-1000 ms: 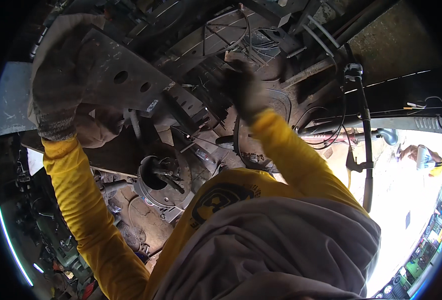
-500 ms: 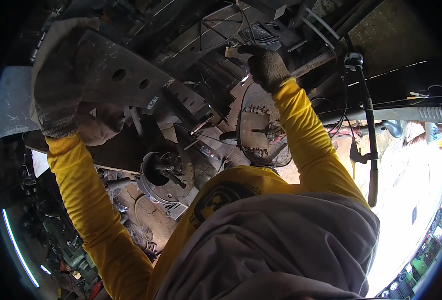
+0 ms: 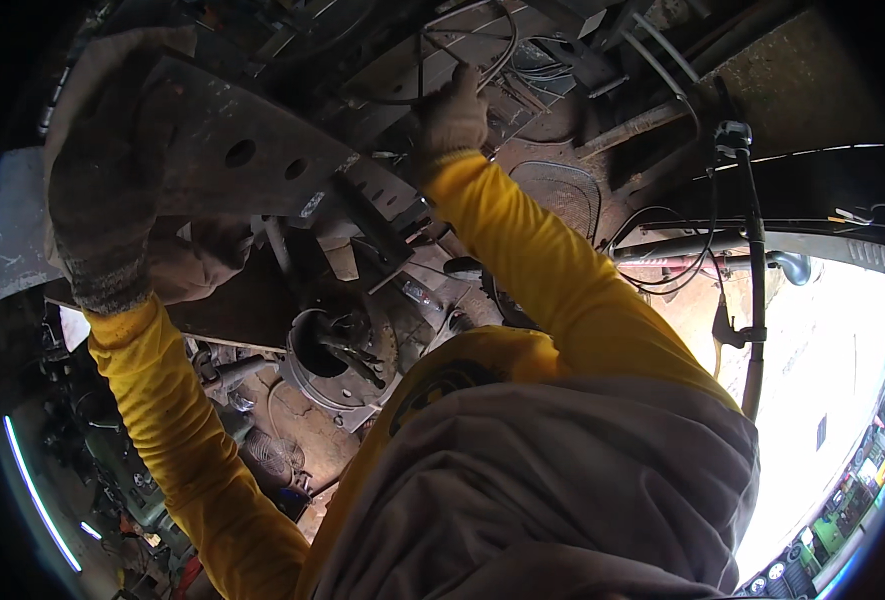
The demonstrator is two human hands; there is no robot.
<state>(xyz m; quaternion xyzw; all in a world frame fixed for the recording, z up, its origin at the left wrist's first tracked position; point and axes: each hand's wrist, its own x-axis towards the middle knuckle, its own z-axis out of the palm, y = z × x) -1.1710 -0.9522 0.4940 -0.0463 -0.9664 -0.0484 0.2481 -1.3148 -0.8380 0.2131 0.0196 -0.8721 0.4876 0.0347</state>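
Observation:
My left hand (image 3: 113, 215), in a dark, dirty work glove, lies at the left end of a long steel plate (image 3: 218, 115) with round holes. Shadow hides its fingers, so its grip cannot be made out. Farther right, my right hand (image 3: 458, 115), in a knit glove, is closed with its fingers bent. It is beside a thin curved metal rod frame (image 3: 508, 50); whether it grips that rod or something smaller is hidden. Below the plate stands a round metal housing (image 3: 313, 345) with an open tube and bolts.
At the right, an upright dark bar with a lever (image 3: 753, 250) has loose cables around it. A round wire mesh guard (image 3: 563, 195) lies on the floor beyond my right arm. Steel bars (image 3: 663, 55) are piled at the far right. Another wire fan guard (image 3: 273, 450) lies lower left.
My right hand has moved left, toward the rod frame. The flat brown piece at its fingertips no longer shows. My right sleeve now covers most of the round, ragged-edged part. My left hand stays at the plate.

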